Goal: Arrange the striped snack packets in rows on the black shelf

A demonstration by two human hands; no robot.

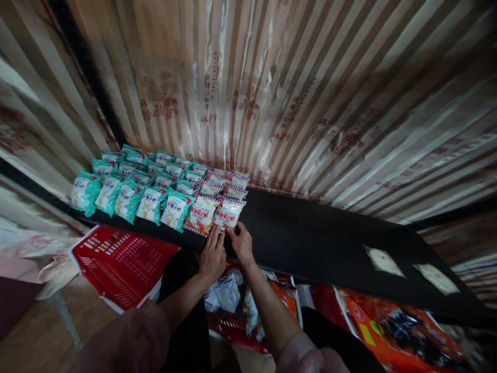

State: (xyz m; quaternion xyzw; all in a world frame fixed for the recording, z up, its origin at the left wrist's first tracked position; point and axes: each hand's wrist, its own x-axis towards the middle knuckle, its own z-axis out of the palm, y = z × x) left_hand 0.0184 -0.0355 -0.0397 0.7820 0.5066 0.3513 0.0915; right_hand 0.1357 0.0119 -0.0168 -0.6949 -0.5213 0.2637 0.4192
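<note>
A white and red snack bag stands at the right end of the front row on a black shelf. My left hand has its fingers at the bag's lower left edge. At the lower right corner, my right hand grips the same bag between thumb and fingers. Just left stands an orange and white snack bag. Further left, several teal snack bags form rows, with more behind them. Smaller parts of other red-and-white bags show behind the held one.
Two flat white packets lie toward the shelf's right end. Below the shelf are a red basket, another basket holding clear and silvery packs, and a large orange package. Striped plastic sheeting hangs behind.
</note>
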